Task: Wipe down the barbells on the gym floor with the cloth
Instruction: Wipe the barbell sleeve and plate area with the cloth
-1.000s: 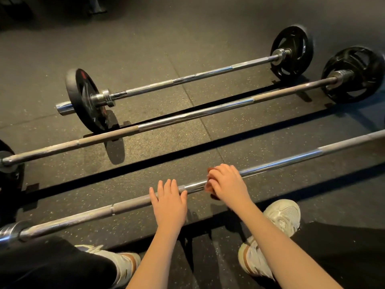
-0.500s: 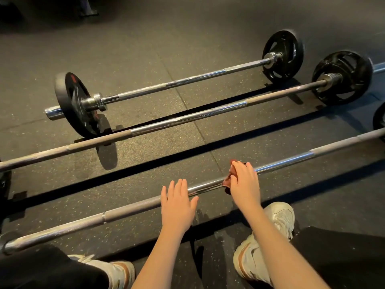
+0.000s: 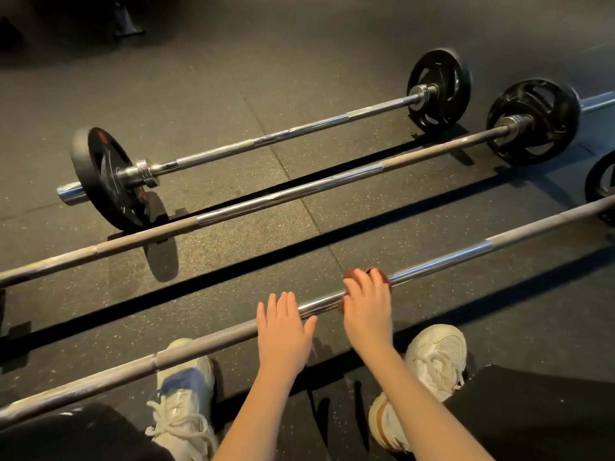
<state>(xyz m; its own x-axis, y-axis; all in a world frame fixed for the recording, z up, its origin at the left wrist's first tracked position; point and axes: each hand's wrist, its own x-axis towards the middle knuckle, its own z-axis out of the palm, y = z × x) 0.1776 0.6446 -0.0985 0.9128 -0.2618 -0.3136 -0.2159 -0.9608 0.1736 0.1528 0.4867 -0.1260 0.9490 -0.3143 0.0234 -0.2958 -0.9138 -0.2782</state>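
Three barbells (image 3: 289, 194) on floor (image 3: 199, 94); on nearest, our right grip (image 3: 367, 307) clasps cloth (image 3: 384, 277) round it, our left grip (image 3: 283, 331) flat, fingers straight.

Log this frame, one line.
step: wipe nearest bar | right hand: grips cloth on bar | left hand: flat on bar

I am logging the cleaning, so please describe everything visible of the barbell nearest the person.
The nearest barbell is a long metal bar, shiny chrome in its middle, duller grey toward the ends. It runs diagonally, lower left to upper right. The left hand rests flat on it; the right hand grips a reddish-brown cloth against it.
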